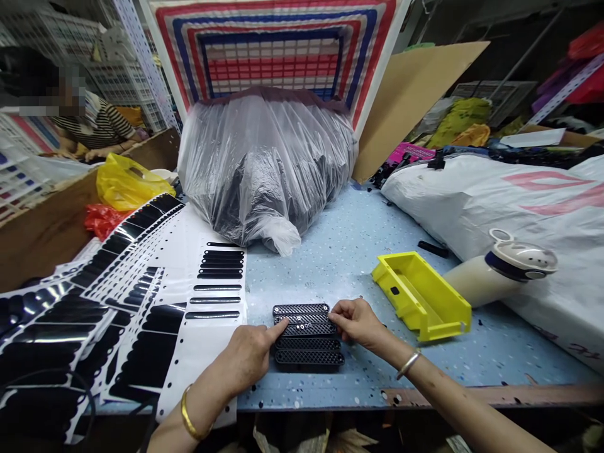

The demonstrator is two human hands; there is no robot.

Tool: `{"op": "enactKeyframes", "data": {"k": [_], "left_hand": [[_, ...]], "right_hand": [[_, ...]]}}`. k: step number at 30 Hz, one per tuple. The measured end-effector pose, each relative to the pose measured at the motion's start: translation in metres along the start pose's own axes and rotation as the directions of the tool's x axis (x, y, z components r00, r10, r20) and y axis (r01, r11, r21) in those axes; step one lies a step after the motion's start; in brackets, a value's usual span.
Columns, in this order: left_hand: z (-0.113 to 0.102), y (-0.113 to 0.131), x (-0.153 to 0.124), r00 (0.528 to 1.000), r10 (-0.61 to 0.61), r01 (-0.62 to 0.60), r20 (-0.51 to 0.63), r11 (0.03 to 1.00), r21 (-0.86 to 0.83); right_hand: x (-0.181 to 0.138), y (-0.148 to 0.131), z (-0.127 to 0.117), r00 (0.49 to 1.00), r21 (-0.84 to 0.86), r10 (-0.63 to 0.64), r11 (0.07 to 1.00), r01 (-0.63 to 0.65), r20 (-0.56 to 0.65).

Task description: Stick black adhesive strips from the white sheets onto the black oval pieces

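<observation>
Several black perforated plastic bars with rounded ends lie side by side on the blue speckled table. My left hand reaches in from the left, its index fingertip touching the left part of an upper bar and its other fingers curled. At the right end of the upper bars, my right hand has thumb and index finger pinched together; whatever is between them is too small to make out. Left of the bars lies a white backing sheet carrying black strip stickers with rounded ends.
More sticker sheets overlap at the left. A large clear bag of dark items stands behind. To the right are a yellow bin, a lying bottle and a white sack. A person sits at far left.
</observation>
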State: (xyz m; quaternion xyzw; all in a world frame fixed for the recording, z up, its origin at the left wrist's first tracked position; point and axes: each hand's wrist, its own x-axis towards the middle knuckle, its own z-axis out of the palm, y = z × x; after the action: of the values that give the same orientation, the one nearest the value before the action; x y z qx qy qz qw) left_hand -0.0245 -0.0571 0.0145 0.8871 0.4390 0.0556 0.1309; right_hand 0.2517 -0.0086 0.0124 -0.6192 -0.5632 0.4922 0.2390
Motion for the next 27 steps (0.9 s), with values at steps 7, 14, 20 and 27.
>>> {"op": "enactKeyframes", "data": {"k": [7, 14, 20, 27], "left_hand": [[-0.005, -0.01, -0.005, 0.998, -0.066, 0.066, -0.005, 0.991, 0.118], [-0.004, -0.009, -0.001, 0.999, -0.006, 0.002, 0.031, 0.989, 0.147], [-0.008, -0.013, 0.0, 0.992, 0.015, -0.026, -0.126, 0.996, -0.089], [-0.003, 0.018, 0.02, 0.941, -0.059, 0.015, -0.332, 0.991, -0.134]], "right_hand": [[0.002, 0.005, 0.006, 0.998, -0.067, -0.056, 0.996, 0.054, -0.033], [0.003, 0.01, 0.006, 0.994, -0.162, -0.11, 0.981, 0.105, -0.017], [0.003, 0.012, -0.001, 0.968, -0.345, -0.245, 0.913, 0.215, -0.046], [-0.016, -0.006, 0.02, 0.895, -0.543, -0.439, 0.734, 0.407, 0.078]]}}
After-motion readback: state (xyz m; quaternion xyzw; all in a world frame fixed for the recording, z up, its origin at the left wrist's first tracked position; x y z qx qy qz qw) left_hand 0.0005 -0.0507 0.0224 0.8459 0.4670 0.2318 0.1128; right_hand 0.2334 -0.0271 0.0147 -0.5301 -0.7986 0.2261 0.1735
